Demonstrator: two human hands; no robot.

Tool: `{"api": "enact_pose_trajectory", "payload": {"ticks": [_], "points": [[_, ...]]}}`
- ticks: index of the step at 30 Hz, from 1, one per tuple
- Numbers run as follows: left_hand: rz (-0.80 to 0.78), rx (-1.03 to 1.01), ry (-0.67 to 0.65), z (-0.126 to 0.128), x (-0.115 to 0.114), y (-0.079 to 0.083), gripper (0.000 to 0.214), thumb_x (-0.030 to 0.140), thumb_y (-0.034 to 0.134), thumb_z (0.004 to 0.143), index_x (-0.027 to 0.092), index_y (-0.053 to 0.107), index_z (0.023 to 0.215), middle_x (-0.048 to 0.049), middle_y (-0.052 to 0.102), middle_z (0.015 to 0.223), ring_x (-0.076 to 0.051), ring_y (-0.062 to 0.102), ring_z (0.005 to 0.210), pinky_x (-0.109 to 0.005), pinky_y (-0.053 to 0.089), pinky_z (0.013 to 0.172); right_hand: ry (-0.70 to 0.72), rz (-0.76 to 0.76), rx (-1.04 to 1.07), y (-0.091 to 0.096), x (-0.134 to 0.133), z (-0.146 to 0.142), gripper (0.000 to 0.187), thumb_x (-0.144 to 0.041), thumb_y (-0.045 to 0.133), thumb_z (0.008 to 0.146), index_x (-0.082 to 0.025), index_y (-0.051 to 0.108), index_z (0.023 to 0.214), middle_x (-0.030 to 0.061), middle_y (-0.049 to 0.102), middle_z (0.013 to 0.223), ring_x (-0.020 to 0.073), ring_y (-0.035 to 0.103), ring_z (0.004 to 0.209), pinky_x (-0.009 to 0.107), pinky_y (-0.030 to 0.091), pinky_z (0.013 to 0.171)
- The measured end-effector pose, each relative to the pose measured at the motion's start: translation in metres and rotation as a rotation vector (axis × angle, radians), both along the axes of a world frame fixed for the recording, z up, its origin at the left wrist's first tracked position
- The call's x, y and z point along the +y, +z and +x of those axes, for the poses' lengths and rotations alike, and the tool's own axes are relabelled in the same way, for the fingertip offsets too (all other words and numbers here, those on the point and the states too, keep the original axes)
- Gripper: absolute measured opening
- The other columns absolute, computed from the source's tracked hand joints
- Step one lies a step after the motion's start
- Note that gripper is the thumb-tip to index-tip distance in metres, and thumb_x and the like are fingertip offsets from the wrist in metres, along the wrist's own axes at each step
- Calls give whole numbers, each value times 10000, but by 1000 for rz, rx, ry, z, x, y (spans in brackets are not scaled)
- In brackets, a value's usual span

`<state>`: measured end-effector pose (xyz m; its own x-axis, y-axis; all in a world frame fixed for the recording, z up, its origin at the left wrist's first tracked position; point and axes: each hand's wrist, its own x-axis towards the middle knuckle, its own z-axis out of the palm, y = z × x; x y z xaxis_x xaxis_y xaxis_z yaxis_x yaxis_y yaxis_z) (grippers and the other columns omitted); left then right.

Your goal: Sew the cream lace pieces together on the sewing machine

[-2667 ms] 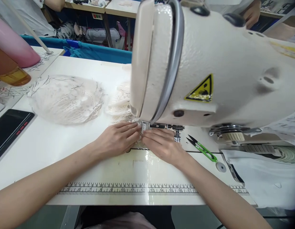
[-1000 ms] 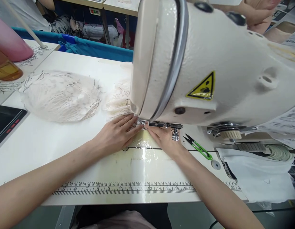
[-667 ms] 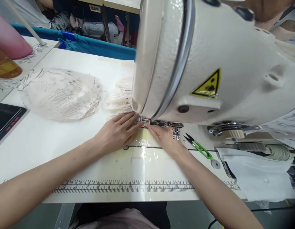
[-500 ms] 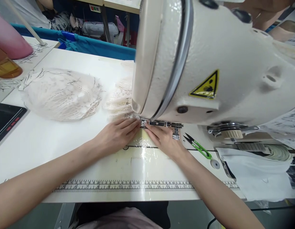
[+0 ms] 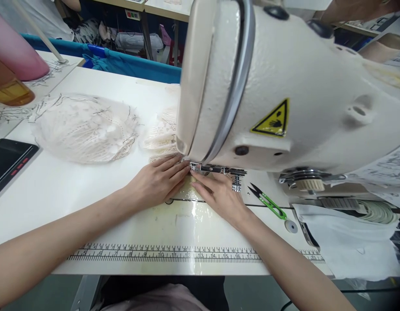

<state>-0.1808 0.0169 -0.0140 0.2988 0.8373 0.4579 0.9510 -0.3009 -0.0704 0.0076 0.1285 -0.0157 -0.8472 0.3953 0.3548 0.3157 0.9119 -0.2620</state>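
A yellow warning triangle (image 5: 271, 119), black-bordered with a black hand pictogram, marks the sewing machine (image 5: 300, 82). Along the near edge of the desk (image 5: 73, 181), a printed ruler (image 5: 167, 255) shows large numerals legible from 5 to 17; smaller figures blur.

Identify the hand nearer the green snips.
Right. The right hand is just left of the green snips; the left hand is farther left, beyond the right hand.

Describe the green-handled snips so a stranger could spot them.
Find the big cream-coloured sewing machine. On the white tabletop below it, to the right of the person's bare right hand, lie the dark-bladed snips. Their bright green handle sets them apart from the small round grey disc beside them.
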Motion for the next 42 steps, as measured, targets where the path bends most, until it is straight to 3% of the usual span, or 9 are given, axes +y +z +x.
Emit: {"api": "enact_pose_trajectory", "payload": {"ticks": [11,17,21,26,32,35,37,38,42], "points": [[-27,15,62,2,0,-4,314,272,442,980,115,643,1163,-131,675,1200,-273,594,1197,-423,507,1019,-54,60,-113,-4,-3,-1,353,-443,462,973,-299,626,1251,42,677,774,190,638,716,367,484,759],[-47,2,77,3,1,-5,327,279,436,977,89,636,1153,-159,639,1250,-308,562,1232,-454,496,1014,-68,122,-143,-6,-5,-2,358,-448,463,972,-293,623,1252,63,694,844,188,633,707,392,472,794],[-63,-8,91,2,0,-7,345,287,434,973,87,625,1180,-160,629,1266,-308,552,1242,-461,480,1022,-51,202,-48,-7,1,-1,307,-411,502,964,-277,654,1195,48,710,822,171,635,707,369,470,827],[-75,-1,122,3,-1,-10,384,302,425,975,72,600,1228,-153,644,1244,-286,567,1220,-442,463,1029,-42,298,139,-12,16,2,236,-377,536,937,-237,700,1033,76,742,912,222,650,828,393,476,852],[-14,70,117,2,-8,10,356,346,451,985,119,605,1213,-98,676,1191,-229,621,1097,-375,513,903,-2,455,142,-26,27,14,264,-325,554,923,-210,655,1139,84,746,938,223,635,687,417,474,772],[-119,65,386,-21,-16,32,271,260,413,1003,186,633,1143,-49,701,1077,-180,631,983,-298,509,739,27,474,89,-29,30,16,234,-260,514,939,-246,667,1116,51,752,957,185,624,608,362,451,690],[-154,43,672,-44,-25,44,238,208,432,977,150,653,1046,-91,688,990,-204,617,910,-300,476,653,22,433,82,-26,30,15,230,-300,534,938,-243,671,1113,39,757,899,170,620,568,332,431,650],[-149,44,752,-54,-30,49,216,219,468,955,118,656,985,-126,675,954,-240,607,892,-320,458,618,18,415,89,-23,29,13,236,-325,547,935,-235,672,1114,36,758,871,168,624,565,326,428,649],[-167,29,826,-81,-45,48,161,230,539,888,135,652,823,-123,651,873,-263,582,850,-340,426,610,15,404,145,-16,24,8,240,-347,564,934,-205,674,1094,29,758,839,184,665,641,331,436,738]]}}
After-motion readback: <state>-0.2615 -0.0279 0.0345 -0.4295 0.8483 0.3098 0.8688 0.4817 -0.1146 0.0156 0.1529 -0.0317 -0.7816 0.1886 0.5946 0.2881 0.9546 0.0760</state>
